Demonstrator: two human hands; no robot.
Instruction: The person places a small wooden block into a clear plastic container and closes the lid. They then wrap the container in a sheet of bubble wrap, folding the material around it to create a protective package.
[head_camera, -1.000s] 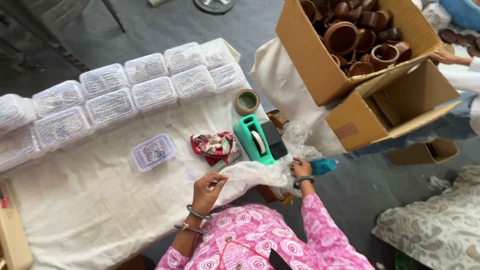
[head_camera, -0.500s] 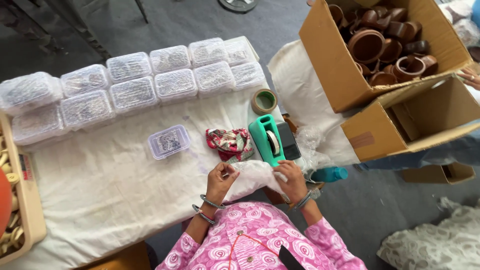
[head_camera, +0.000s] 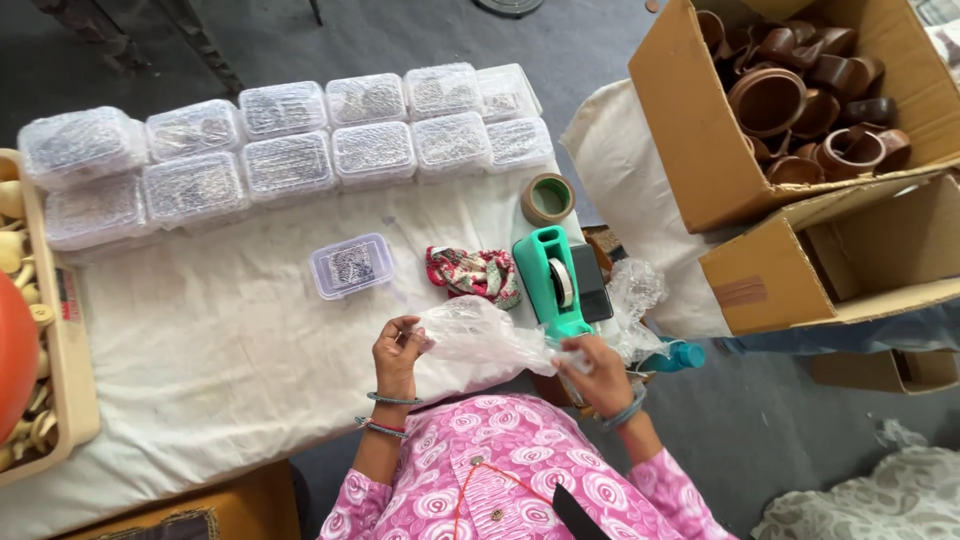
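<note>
Left hand (head_camera: 398, 345) pinches one end of a clear plastic bag (head_camera: 480, 338); right hand (head_camera: 598, 372) clenches the other end, bag stretched between them just above the white cloth (head_camera: 230, 350) at the table's near edge. Judgement: keep both pinches firm and tension even so the thin film doesn't slip or tear. Just beyond right hand: teal tape dispenser (head_camera: 555, 282), touching or nearly touching the bag, could snag it. Beyond left hand: patterned rag (head_camera: 472, 272), small lidded clear box (head_camera: 350, 265). Farther: tape roll (head_camera: 548, 198), rows of wrapped clear boxes (head_camera: 290, 145). Far right: cardboard box (head_camera: 700, 140) of brown clay cups, probably.
</note>
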